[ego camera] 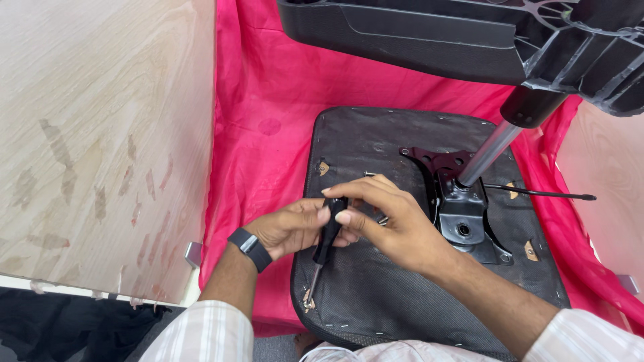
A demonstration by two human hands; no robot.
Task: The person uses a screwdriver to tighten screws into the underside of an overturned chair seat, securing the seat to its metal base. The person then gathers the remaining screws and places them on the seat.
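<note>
Both hands meet over the upturned seat cushion (376, 295), its underside a coarse black woven fabric pinned along the edge with small staples. The right hand (392, 224) has its fingers closed around the smooth black handle of a screwdriver (325, 243), whose thin metal shaft points down toward the near edge. The left hand (288, 228) curls its fingers against the same handle. To the right sits a glossy black metal mounting plate (463, 214) with a chrome cylinder (488, 151). Pink cloth (268, 114) lies beneath.

Black screwdriver (327, 236), black seat underside (376, 288), pink cloth (261, 114), pale wood-grain panel (100, 134)
</note>
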